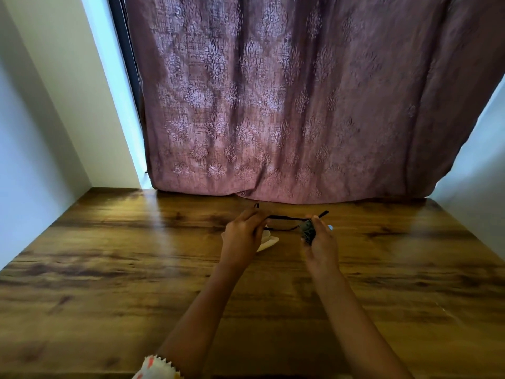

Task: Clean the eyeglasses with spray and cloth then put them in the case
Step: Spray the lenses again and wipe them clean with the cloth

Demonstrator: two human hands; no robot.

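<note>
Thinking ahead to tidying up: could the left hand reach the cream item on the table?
Likely yes: the cream item lies close by the left hand, though that hand grips the eyeglasses.

This looks like a room in a home. A long mauve fabric curtain (273, 105) with a woven damask pattern hangs over a window. The window's dark frame (128, 50) shows at the curtain's left edge, with daylight beside it. Plain white painted walls (41, 119) close in both sides. A brown wood-grain counter (109, 269) fills the alcove between them.
</note>
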